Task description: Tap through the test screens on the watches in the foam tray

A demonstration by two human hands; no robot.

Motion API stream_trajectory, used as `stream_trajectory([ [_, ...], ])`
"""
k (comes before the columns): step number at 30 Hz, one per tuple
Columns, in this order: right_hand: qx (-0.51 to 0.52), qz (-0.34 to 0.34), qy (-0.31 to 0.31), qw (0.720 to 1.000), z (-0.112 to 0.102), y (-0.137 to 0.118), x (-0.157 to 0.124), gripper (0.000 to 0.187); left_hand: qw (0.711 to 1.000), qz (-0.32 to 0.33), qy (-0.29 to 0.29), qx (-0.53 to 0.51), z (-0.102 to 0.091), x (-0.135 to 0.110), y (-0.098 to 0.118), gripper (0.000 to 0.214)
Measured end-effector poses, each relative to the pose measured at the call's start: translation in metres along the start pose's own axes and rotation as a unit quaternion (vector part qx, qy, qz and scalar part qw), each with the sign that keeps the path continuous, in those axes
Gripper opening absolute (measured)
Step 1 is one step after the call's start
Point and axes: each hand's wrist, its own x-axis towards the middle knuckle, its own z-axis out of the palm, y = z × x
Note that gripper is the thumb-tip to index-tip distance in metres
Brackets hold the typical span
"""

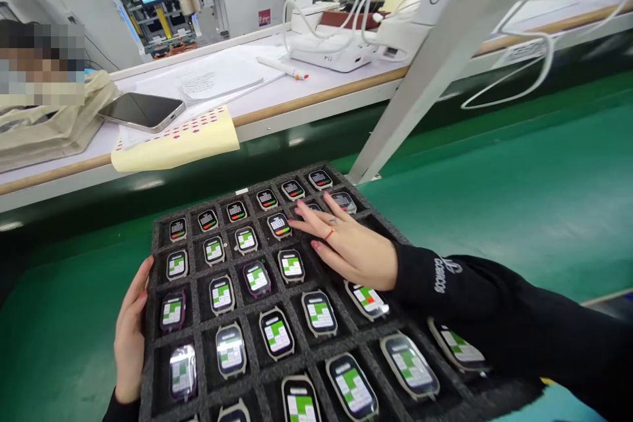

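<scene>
A dark grey foam tray [250,306] divided into compartments fills the lower middle, with several smartwatch bodies without straps lying face up in it. My left hand [132,336] grips the tray's left edge, fingers along the outer side. Over the upper right compartments, my right hand [353,250] is spread open, palm down. Its index fingertip is at the edge of a lit smartwatch [279,225]; whether it touches the screen I cannot tell. Another smartwatch [343,202] lies by its other fingertips. Most nearer screens show green and white blocks; the back row shows dark screens with red and green bars.
Behind the tray runs a shelf edge [270,109] with a phone [143,111], papers [217,79], a pen [284,68] and a white cabled box [333,56]. A slanted metal post [420,72] rises behind the tray's right side. Part of another person shows at far left.
</scene>
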Motion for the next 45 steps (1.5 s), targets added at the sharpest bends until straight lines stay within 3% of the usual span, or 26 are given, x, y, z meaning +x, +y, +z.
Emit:
stream_trajectory([
  [5, -0.026, 0.043, 0.069, 0.996, -0.014, 0.009, -0.021, 0.071, 1.000, -0.014, -0.001, -0.008, 0.000, 0.002, 0.000, 0.044],
  [11, -0.075, 0.084, 0.061, 0.992, -0.005, 0.017, -0.038, 0.066, 0.999, -0.035, 0.017, -0.001, 0.002, 0.000, 0.004, 0.047],
  [16, -0.141, 0.113, 0.165, 0.970, -0.006, 0.029, -0.051, 0.060, 0.999, -0.044, 0.026, -0.002, 0.005, 0.000, 0.009, 0.046],
  [22, -0.217, 0.135, 0.141, 0.957, -0.006, 0.038, -0.062, 0.053, 0.998, -0.044, 0.033, -0.005, 0.007, -0.001, 0.010, 0.044],
  [30, -0.164, 0.129, 0.147, 0.967, -0.017, 0.054, -0.031, 0.050, 0.999, -0.037, 0.029, 0.001, 0.006, 0.000, 0.008, 0.045],
  [37, -0.186, 0.154, 0.065, 0.968, -0.015, 0.083, -0.005, 0.056, 0.999, -0.032, 0.024, 0.007, 0.001, 0.001, 0.004, 0.045],
  [45, -0.152, 0.061, 0.069, 0.984, -0.019, 0.069, 0.012, 0.053, 0.999, -0.031, 0.015, 0.018, -0.001, 0.002, 0.002, 0.043],
])
